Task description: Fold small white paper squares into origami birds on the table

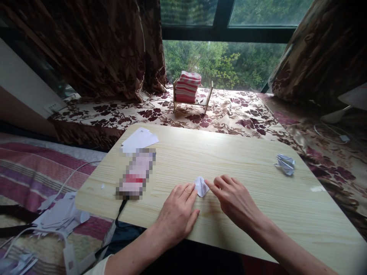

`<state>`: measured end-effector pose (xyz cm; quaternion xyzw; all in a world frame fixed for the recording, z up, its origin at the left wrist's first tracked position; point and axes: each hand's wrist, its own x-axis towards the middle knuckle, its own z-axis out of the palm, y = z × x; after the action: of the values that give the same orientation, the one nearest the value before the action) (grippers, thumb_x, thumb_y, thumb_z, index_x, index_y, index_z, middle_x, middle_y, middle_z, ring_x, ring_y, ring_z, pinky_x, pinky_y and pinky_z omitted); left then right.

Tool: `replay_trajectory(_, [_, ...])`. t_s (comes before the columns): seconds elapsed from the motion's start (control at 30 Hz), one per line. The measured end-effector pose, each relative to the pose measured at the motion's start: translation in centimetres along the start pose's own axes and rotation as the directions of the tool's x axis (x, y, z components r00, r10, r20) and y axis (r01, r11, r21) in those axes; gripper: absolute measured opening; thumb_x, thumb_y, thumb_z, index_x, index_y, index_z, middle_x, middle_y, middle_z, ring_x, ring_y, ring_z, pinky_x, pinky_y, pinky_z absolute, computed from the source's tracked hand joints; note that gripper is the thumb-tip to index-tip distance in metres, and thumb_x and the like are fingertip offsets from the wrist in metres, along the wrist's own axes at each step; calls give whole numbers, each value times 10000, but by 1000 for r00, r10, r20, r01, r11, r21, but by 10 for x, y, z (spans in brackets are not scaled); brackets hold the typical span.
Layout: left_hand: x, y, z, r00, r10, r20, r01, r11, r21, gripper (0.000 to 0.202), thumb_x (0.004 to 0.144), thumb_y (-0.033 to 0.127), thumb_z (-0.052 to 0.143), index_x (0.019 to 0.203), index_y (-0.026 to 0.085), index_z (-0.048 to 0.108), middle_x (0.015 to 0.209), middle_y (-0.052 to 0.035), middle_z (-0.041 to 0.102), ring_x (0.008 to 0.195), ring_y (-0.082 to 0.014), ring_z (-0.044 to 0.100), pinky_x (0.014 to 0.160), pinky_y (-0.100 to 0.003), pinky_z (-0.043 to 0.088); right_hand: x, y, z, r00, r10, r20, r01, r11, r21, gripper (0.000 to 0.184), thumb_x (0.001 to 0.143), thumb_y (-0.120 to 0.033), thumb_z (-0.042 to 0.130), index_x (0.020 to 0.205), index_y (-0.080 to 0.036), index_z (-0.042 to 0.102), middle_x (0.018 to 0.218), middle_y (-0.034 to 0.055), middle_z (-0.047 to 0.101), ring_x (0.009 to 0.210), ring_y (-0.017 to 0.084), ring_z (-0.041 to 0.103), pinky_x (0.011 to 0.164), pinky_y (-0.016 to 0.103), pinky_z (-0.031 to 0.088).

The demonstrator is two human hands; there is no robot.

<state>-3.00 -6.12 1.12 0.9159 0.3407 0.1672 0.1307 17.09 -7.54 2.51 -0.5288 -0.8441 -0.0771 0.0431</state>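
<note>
A small folded piece of white paper (201,186) lies on the pale wooden table (235,152), near its front edge. My left hand (177,212) rests flat on the table with its fingers stretched out, the fingertips touching the paper's left side. My right hand (233,198) lies to the paper's right, fingers extended, its index fingertip pressing against the paper's right edge. Neither hand lifts the paper.
A finished folded paper figure (285,164) sits at the table's right. White paper sheets (139,139) and a blurred-out object (137,173) lie at the left. Paper scraps (61,214) and cables lie on the striped bedding. A wooden rack with striped cloths (187,88) stands by the window.
</note>
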Motion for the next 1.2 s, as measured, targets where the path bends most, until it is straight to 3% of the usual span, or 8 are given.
replay_trajectory(0.17, [0, -3, 0, 999, 13, 34, -15, 999, 32, 469, 863, 267, 489, 1299, 94, 470, 1352, -152, 499, 1247, -299, 433, 1045, -472, 349, 23, -2, 0, 999, -23, 27, 22, 999, 33, 381, 795, -42, 530, 1133, -198, 610, 854, 65, 612, 787, 216, 488, 669, 322, 357])
replay_trajectory(0.27, [0, -1, -5, 999, 10, 42, -11, 1000, 29, 452, 858, 270, 499, 1282, 113, 484, 1338, -144, 508, 1234, -297, 437, 1041, -477, 338, 24, 12, -5, 993, 119, -9, -118, 987, 107, 415, 794, -1, 467, 1116, -208, 629, 868, 63, 626, 828, 212, 516, 685, 311, 402])
replay_trajectory(0.4, [5, 4, -15, 999, -12, 42, 13, 1000, -18, 433, 844, 238, 513, 1262, 130, 489, 1264, -140, 539, 1139, -278, 483, 967, -447, 396, 1, 22, -11, 926, 361, -112, -306, 890, 337, 400, 844, -79, 407, 1194, -179, 572, 947, 71, 632, 874, 201, 554, 717, 308, 472])
replay_trajectory(0.53, [18, 2, -16, 1000, -27, -8, 27, 999, -28, 342, 873, 190, 453, 1198, 122, 529, 1196, -140, 555, 1093, -269, 480, 930, -439, 401, -18, 1, -2, 914, 402, -47, -335, 815, 472, 265, 895, -231, 454, 1095, -169, 617, 1017, 94, 625, 930, 219, 576, 777, 349, 495])
replay_trajectory(0.73, [29, -2, -10, 999, -34, 23, 36, 996, -81, 240, 884, 191, 438, 1059, 165, 601, 1038, -90, 592, 955, -235, 506, 842, -403, 410, -7, -15, 11, 867, 490, 86, -440, 676, 591, 233, 851, -216, 543, 1068, -182, 620, 988, 70, 620, 906, 201, 595, 775, 328, 491])
replay_trajectory(0.8, [31, -2, -9, 998, -69, 1, 69, 994, -90, 225, 884, 202, 447, 1034, 175, 612, 1010, -81, 592, 935, -228, 507, 822, -393, 406, -1, -11, 11, 861, 491, 129, -464, 657, 594, 265, 824, -215, 580, 1086, -188, 614, 959, 53, 623, 864, 185, 602, 733, 302, 485])
replay_trajectory(1.0, [44, -6, -6, 987, -162, 0, 161, 982, -95, 156, 859, 228, 511, 951, 188, 631, 944, -55, 583, 917, -218, 508, 803, -378, 401, 8, -2, 5, 878, 421, 227, -476, 727, 495, 327, 813, -220, 579, 1138, -222, 603, 886, 25, 635, 778, 169, 589, 629, 262, 416])
replay_trajectory(1.2, [29, 4, -3, 971, -226, -75, 219, 972, -83, 154, 856, 223, 508, 950, 181, 622, 950, -70, 581, 927, -233, 508, 813, -408, 398, 18, 5, -3, 889, 328, 320, -454, 728, 514, 288, 794, -193, 571, 1069, -243, 637, 812, -2, 634, 665, 126, 556, 594, 233, 361])
